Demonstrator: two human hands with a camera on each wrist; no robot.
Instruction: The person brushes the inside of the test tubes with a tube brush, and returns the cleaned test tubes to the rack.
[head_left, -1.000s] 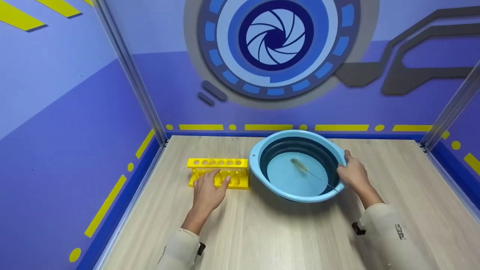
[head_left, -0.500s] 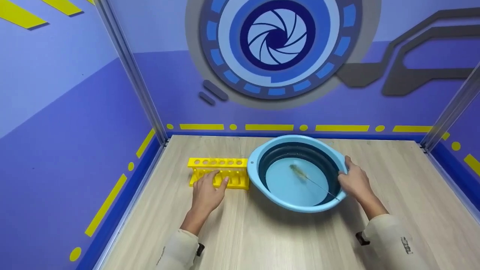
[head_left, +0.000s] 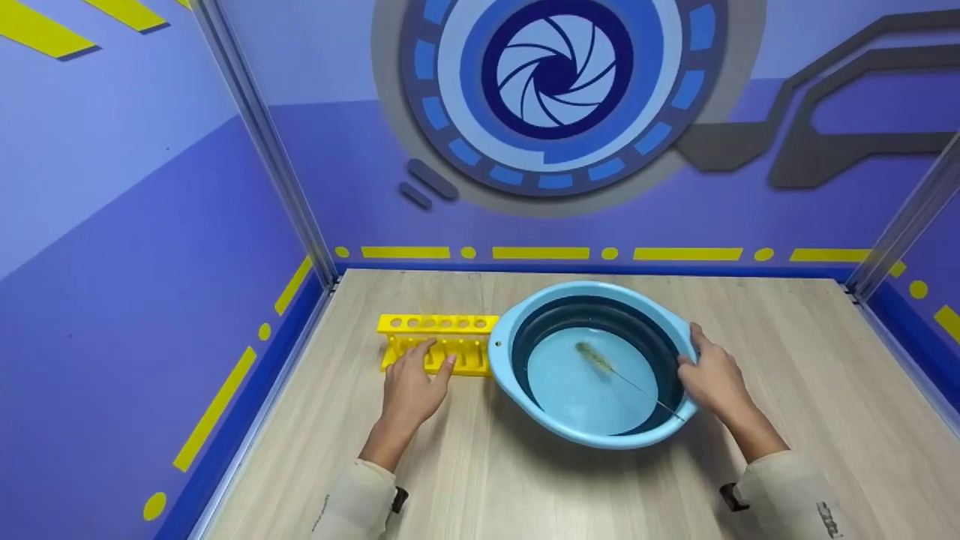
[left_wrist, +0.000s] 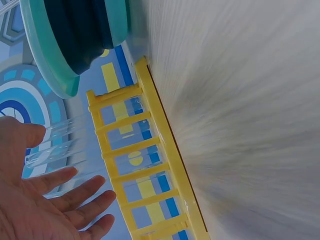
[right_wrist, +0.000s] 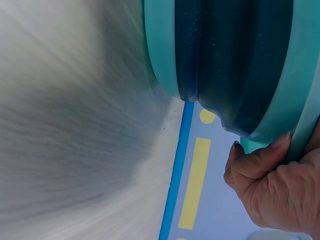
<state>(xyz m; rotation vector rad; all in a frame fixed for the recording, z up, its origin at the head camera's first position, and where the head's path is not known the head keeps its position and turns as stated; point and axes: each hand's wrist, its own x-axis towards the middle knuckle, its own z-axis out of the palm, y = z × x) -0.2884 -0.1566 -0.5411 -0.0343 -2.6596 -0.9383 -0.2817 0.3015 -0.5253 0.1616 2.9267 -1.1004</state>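
Observation:
My right hand [head_left: 716,377] grips the right handle of a light blue basin [head_left: 499,364] with dark folding walls. Inside lies a feathery grass stalk [head_left: 596,358], its thin stem leaning over the rim near that hand. In the right wrist view, the thumb and curled fingers of the hand [right_wrist: 275,185] pinch the handle. My left hand [head_left: 415,386] is in front of a yellow test tube rack [head_left: 439,324], fingers spread and holding nothing. Clear test tubes [left_wrist: 50,152] stand in the rack, near the left hand [left_wrist: 55,200] in its wrist view; whether it touches them I cannot tell.
Everything is on a pale wooden table [head_left: 525,495]. Patterned blue walls [head_left: 337,165] enclose the back and sides. The basin's left side overlaps the right end of the rack in the head view.
The basin, with the grass stalk and my right hand, has come nearer to me and slightly left. The left hand and the rack have hardly moved.

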